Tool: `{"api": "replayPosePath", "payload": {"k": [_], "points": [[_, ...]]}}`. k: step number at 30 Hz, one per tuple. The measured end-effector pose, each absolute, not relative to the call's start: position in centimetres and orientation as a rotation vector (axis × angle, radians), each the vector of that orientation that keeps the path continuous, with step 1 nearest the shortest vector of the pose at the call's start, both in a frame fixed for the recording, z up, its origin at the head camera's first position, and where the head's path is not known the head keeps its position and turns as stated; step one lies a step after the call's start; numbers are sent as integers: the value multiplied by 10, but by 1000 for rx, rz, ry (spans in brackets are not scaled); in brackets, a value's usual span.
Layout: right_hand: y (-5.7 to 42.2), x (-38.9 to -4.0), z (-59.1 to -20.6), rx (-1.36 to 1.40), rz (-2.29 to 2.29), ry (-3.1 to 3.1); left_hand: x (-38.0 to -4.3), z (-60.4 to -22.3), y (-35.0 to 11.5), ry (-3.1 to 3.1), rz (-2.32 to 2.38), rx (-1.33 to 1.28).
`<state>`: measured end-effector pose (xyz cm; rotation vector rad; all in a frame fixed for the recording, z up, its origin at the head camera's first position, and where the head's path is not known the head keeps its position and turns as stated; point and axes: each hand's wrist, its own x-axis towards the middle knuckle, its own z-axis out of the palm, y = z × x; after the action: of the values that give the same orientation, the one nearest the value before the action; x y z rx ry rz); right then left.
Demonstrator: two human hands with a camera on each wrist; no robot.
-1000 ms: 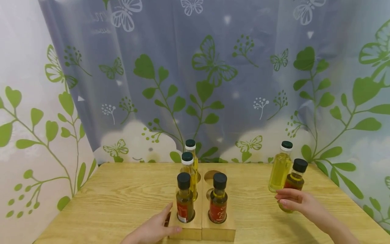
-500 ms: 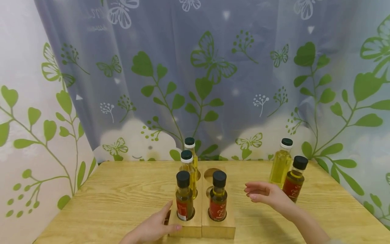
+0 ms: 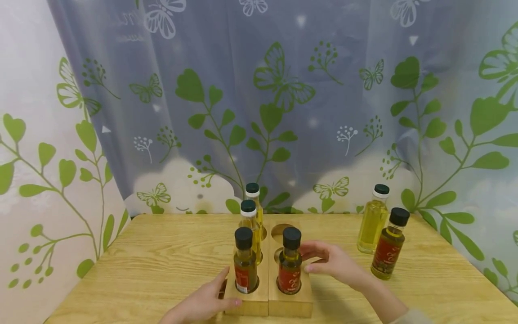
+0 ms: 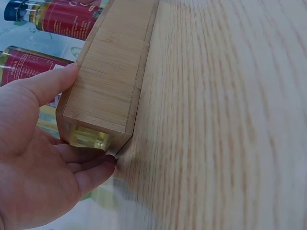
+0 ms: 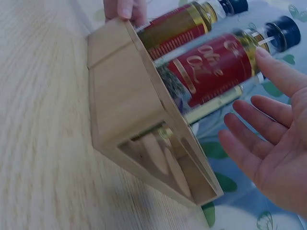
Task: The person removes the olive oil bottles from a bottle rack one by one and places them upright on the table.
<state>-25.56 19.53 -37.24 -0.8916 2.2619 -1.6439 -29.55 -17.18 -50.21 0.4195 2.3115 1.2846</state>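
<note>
Two wooden bottle racks stand side by side in the head view. My left hand (image 3: 204, 299) holds the left rack (image 3: 247, 308) at its front left corner, thumb over the top edge and fingers along the side. A dark olive oil bottle (image 3: 244, 272) with a black cap sits in its front hole, with two yellow oil bottles behind. The right rack (image 3: 290, 309) has one red-labelled olive oil bottle (image 3: 289, 278) in its front hole. My right hand (image 3: 333, 263) is beside that bottle, fingers extended; in the right wrist view its thumb overlaps the bottle's neck (image 5: 256, 43).
At the right of the wooden table (image 3: 170, 252) stand a yellow oil bottle (image 3: 371, 225) and a dark red-labelled olive oil bottle (image 3: 387, 254). Two round holes (image 3: 282, 231) show at the back of the right rack. A leaf-patterned curtain (image 3: 226, 112) hangs behind.
My right hand has left the dark bottle at the right and moved left to the bottle in the right rack. The left hand stays on the left rack.
</note>
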Motion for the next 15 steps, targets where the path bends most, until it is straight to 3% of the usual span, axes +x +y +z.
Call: {"api": "replayPosePath", "payload": {"k": [15], "points": [[172, -252, -377, -907, -1639, 2208, -297, -503, -171, 2349, 1254, 406]]}}
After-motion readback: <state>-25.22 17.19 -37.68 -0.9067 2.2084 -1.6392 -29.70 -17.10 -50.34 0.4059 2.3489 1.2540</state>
